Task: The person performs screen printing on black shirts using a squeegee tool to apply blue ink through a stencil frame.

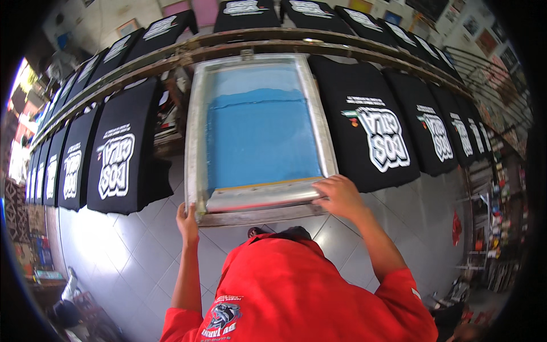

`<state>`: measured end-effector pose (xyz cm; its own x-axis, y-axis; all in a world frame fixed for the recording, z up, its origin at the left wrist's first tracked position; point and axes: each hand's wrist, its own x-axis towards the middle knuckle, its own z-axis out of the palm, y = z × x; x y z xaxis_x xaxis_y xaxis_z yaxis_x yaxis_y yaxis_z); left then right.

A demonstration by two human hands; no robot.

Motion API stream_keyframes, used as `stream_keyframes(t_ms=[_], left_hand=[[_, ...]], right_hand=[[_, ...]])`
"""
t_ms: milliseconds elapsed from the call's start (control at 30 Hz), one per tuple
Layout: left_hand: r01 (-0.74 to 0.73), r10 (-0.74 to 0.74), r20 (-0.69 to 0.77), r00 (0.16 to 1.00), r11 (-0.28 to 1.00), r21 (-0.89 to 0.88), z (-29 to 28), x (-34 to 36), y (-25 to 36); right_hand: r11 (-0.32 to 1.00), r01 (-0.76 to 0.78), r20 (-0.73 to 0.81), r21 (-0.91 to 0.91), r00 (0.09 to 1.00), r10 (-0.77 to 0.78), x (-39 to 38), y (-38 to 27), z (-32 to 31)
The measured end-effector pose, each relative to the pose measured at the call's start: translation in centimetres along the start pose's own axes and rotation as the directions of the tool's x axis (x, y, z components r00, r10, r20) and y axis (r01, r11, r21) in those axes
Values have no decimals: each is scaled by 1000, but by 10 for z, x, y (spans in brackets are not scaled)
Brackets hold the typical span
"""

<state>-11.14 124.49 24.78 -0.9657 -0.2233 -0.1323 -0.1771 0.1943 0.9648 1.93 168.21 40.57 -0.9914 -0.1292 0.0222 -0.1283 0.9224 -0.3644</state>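
Note:
A screen-printing frame (192,122) with blue mesh (262,137) lies in front of me. Its far end meets a long wooden rail. Across its near end rests a silver squeegee (256,197) with a yellowish edge along its far side. My left hand (187,221) grips the frame's near left corner, fingers bent around the rim. At the squeegee's right end, close to the frame's near right corner, my right hand (339,195) has its fingers closed on the metal. Whatever lies beneath the frame is hidden.
Black T-shirts with white prints hang in a row on both sides, the nearest being a right shirt (370,125) and a left shirt (122,154). More shirts lie beyond the wooden rail (273,50). Shelves (493,216) stand at the far right, above grey floor tiles (122,245).

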Motion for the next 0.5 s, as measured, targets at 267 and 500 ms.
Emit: stream_keyframes(t_ms=[267,500], left_hand=[[10,-13,41,999,997,76,-2,-9,24],[-4,-1,80,997,997,71,-1,-12,37]], right_hand=[[997,-74,-14,35,997,75,23,-7,-8],[994,-105,45,34,994,103,27,-1,-13]])
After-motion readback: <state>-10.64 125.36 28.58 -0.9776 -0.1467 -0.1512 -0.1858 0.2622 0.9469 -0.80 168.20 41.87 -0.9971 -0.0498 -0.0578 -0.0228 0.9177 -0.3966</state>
